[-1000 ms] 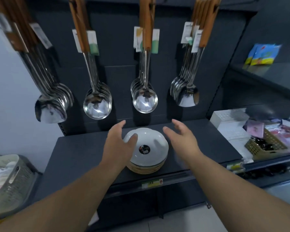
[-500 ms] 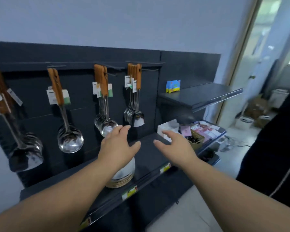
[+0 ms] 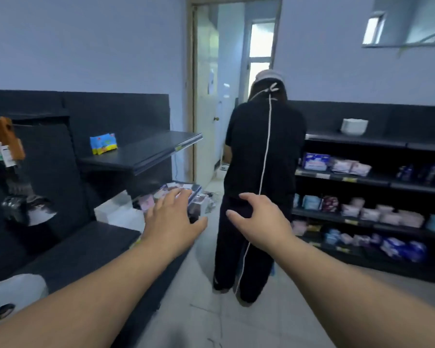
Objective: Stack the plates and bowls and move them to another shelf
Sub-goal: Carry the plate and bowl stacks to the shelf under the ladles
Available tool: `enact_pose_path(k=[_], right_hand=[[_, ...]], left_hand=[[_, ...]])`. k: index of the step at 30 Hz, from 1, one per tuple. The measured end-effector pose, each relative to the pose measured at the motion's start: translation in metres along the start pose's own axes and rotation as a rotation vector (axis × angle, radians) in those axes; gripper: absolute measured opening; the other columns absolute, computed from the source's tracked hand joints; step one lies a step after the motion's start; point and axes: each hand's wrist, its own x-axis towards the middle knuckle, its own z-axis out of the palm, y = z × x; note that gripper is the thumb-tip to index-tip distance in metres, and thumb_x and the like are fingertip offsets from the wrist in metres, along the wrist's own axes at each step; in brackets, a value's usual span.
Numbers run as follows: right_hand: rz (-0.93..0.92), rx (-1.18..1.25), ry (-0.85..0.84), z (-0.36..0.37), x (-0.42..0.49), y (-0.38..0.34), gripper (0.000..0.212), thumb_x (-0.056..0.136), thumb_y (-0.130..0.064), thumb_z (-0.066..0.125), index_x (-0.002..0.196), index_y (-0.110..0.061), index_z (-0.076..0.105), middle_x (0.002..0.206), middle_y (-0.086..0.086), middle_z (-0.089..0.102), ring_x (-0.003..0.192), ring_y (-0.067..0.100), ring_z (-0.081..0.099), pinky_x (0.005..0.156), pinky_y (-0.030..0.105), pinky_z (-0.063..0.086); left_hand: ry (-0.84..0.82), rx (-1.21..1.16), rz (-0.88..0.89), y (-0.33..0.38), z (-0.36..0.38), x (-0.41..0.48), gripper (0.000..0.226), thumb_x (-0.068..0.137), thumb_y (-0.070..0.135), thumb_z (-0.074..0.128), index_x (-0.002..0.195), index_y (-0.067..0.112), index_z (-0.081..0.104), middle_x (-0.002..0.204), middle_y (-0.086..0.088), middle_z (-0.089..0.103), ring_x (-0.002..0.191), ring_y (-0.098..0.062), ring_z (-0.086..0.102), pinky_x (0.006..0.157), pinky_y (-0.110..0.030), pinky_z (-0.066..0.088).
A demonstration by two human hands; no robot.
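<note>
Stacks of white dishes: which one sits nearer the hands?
The white stack at lower left, beside the left forearm; the other stack sits on the far top shelf.

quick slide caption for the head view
Both hands, left hand and right hand, open and empty in a shop aisle, bowl stack left behind on the dark shelf.

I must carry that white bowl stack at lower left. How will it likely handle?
The bowl stack looks glazed and glossy, so probably slippery and breakable. Several bowls together likely weigh a fair bit. Both hands, left hand and right hand, are open and free.
</note>
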Motion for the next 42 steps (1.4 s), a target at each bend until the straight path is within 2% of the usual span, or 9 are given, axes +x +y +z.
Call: enact_pose_path(k=[4, 12, 17, 27, 42], right_hand=[[0.125, -0.085, 0.093, -0.076, -0.024, 0.107, 0.065, 0.084, -0.063, 0.055, 0.142, -0.036, 0.043, 0.144, -0.007, 0.045, 0.129, 0.017, 0.047, 0.098, 0.038, 0.046], [0.372, -0.225, 0.204, -0.240, -0.085, 0.322, 0.069, 0.085, -0.066, 0.052, 0.145, -0.038, 0.036, 0.148, -0.008, 0.040, 0.135, 0.020, 0.040, 0.100, 0.043, 0.045], [0.482, -0.247, 0.253, -0.306, -0.103, 0.411, 0.070, 0.084, -0.065, 0.054, 0.146, -0.037, 0.036, 0.147, -0.007, 0.039, 0.133, 0.019, 0.041, 0.095, 0.039, 0.047], [0.581, -0.248, 0.290, -0.335, -0.042, 0.510, 0.071, 0.083, -0.066, 0.054, 0.145, -0.037, 0.037, 0.148, -0.009, 0.038, 0.132, 0.016, 0.042, 0.097, 0.039, 0.046], [0.564, -0.293, 0.377, -0.359, 0.220, 0.601, 0.068, 0.086, -0.065, 0.053, 0.146, -0.037, 0.036, 0.149, -0.009, 0.037, 0.129, 0.016, 0.046, 0.088, 0.035, 0.047]], left_hand=[[-0.054, -0.028, 0.159, 0.123, 0.050, -0.002, 0.073, 0.082, 0.059, 0.052, 0.145, 0.030, 0.028, 0.154, 0.003, 0.027, 0.142, -0.020, 0.023, 0.116, -0.042, 0.020], [-0.152, -0.090, 0.412, 0.388, 0.146, -0.034, 0.074, 0.084, 0.060, 0.048, 0.147, 0.030, 0.024, 0.156, 0.003, 0.021, 0.144, -0.018, 0.019, 0.117, -0.041, 0.018], [-0.186, -0.110, 0.512, 0.496, 0.195, -0.039, 0.073, 0.084, 0.060, 0.046, 0.147, 0.031, 0.023, 0.156, 0.005, 0.021, 0.143, -0.018, 0.019, 0.117, -0.041, 0.018], [-0.210, -0.130, 0.595, 0.584, 0.284, 0.034, 0.071, 0.085, 0.058, 0.048, 0.146, 0.029, 0.026, 0.155, 0.003, 0.024, 0.142, -0.019, 0.023, 0.115, -0.040, 0.022], [-0.181, -0.167, 0.658, 0.664, 0.378, 0.292, 0.075, 0.085, 0.063, 0.043, 0.148, 0.028, 0.022, 0.157, 0.001, 0.021, 0.144, -0.020, 0.019, 0.116, -0.041, 0.021]])
